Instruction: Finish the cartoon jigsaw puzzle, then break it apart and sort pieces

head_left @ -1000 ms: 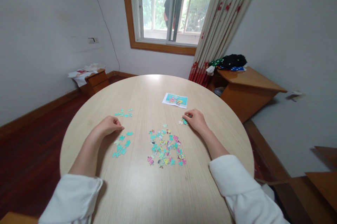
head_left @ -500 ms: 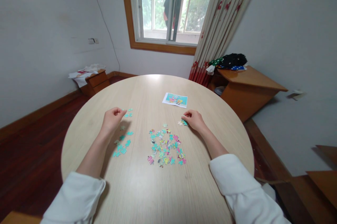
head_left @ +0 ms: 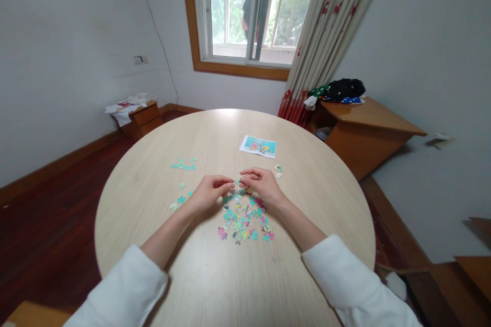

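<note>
My left hand [head_left: 210,193] is at the upper left of a loose heap of jigsaw pieces [head_left: 241,222], its thumb and forefinger slightly apart. Opposite it, my right hand [head_left: 264,186] hovers at the heap's upper right, fingers stretched inward and parted. A pale green jigsaw piece [head_left: 237,182] shows in the narrow gap between both sets of fingertips. Neither hand visibly holds anything. The heap mixes teal, pink, yellow and white pieces, partly hidden by my hands.
Teal pieces [head_left: 184,166] lie in a group at the left, with more partly under my left forearm. A few pieces [head_left: 278,171] lie beyond my right hand. A picture card [head_left: 259,147] rests farther back on the round table [head_left: 215,276].
Both hands have left the side groups and come inward to the heap's top edge. My left hand has moved right, my right hand slightly left. Small pieces stay behind in the side groups.
</note>
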Demonstrator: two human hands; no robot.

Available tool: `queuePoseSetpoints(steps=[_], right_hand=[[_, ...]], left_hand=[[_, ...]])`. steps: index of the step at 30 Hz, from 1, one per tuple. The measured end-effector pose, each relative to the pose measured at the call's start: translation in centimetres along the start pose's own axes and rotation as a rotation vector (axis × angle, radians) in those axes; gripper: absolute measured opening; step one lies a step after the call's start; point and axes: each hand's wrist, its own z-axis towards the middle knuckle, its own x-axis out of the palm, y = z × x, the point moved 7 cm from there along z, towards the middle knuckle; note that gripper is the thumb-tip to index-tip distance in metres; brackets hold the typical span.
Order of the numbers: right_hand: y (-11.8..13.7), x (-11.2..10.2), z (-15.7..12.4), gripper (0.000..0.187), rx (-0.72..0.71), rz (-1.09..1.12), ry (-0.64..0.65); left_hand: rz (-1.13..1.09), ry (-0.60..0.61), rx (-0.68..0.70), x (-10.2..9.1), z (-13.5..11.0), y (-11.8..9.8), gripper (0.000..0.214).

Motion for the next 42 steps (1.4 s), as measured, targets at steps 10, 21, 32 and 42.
queuePoseSetpoints(steps=[10,21,32,42], right_hand=[[0.2,1.2,-0.5,0.026,-0.038,-0.058,0.078],[-0.1,0.6,-0.2,0.024,-0.048,-0.122,0.041],[0.1,0.1,0.1,0.022,-0.111,-0.152,0.025],[0.4,-0.9,0.4,0.022,-0.138,-0.184,-0.027]], left_hand=[[0.045,0.088,0.046,0.7,0.1,0.3,0.030],[0.226,-0.214,0.039,-4.5,0.2,-1.5,0.026],[0.440,-0.173,-0.273,-13.3,-1.5,1.2,0.025],[0.577,-0.224,-0.475,-15.9,-2.3,2.8,0.023]])
